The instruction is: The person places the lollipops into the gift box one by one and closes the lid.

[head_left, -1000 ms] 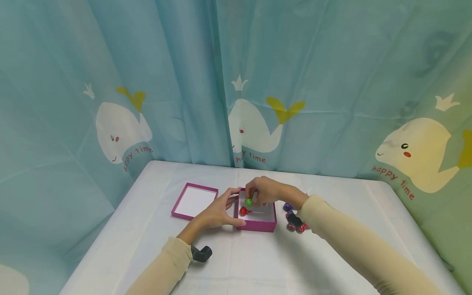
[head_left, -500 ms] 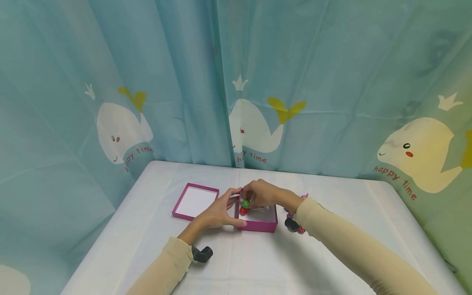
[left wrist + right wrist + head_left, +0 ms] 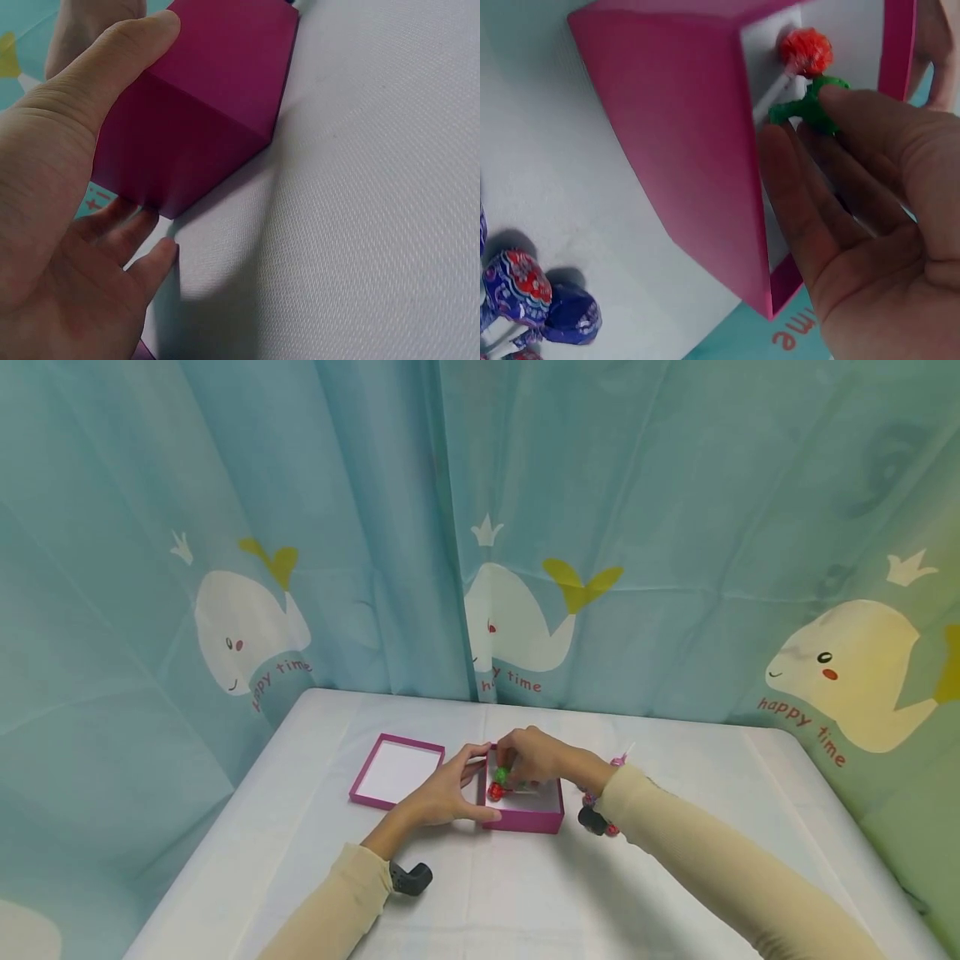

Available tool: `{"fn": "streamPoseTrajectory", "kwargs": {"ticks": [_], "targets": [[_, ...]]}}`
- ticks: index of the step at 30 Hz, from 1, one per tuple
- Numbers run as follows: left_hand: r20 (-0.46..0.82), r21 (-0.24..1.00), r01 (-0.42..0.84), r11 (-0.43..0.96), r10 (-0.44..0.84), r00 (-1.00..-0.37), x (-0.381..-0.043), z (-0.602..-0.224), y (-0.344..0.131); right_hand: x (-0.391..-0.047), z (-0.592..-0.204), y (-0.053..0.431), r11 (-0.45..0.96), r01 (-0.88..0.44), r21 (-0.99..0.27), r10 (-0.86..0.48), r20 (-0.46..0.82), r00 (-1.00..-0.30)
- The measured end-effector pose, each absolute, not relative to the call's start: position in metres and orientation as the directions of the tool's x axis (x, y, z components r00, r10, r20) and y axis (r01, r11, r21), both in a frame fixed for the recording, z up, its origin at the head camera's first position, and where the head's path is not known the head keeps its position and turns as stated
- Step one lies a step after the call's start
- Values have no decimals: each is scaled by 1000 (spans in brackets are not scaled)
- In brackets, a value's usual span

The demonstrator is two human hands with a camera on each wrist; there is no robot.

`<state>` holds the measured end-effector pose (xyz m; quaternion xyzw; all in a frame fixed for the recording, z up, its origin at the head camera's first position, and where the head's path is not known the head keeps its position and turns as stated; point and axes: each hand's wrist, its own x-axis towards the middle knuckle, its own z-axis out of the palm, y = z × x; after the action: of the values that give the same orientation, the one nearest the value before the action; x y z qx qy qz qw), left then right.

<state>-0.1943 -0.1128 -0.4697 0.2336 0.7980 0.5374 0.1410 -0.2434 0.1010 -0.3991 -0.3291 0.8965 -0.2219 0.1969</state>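
Observation:
A magenta box (image 3: 525, 822) with a white inside stands on the table. My left hand (image 3: 446, 791) holds it at the left end; in the left wrist view the thumb (image 3: 142, 41) presses on one wall. My right hand (image 3: 534, 755) reaches into the box and pinches a green-wrapped lollipop (image 3: 826, 105) between thumb and fingers. A red-wrapped lollipop (image 3: 807, 50) lies in the box right beside the green one, its white stick pointing along the floor. In the head view my right hand hides much of the box's inside.
Left of the box lies its magenta-rimmed lid (image 3: 397, 770), white side up. Several wrapped lollipops lie right of the box, among them a blue and red one (image 3: 517, 286), partly hidden by the right sleeve. A patterned curtain (image 3: 637, 635) hangs behind the table.
My right hand has lowered the green lollipop further into the box and toward the red one, shifting slightly in the last half second. My left hand stays in place on the box.

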Motion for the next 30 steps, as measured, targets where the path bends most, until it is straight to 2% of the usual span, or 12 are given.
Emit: {"fn": "streamPoseTrajectory", "kwargs": {"ticks": [6,14,20,30], "targets": [[27,923,224,313,528,-849,-194,-472,-113,-240,-407,99,661,-547,-513,-698,-155,-699],[14,905,230,359,513,-858,-193,-470,-113,-238,-414,98,699,-475,-534,-656,-215,-724],[19,901,238,364,515,-857,-192,-468,-113,-239,-415,98,698,-472,-539,-655,-214,-725],[19,901,237,364,512,-859,-190,-467,-112,-239,-403,105,674,-531,-513,-706,-236,-668]]}}
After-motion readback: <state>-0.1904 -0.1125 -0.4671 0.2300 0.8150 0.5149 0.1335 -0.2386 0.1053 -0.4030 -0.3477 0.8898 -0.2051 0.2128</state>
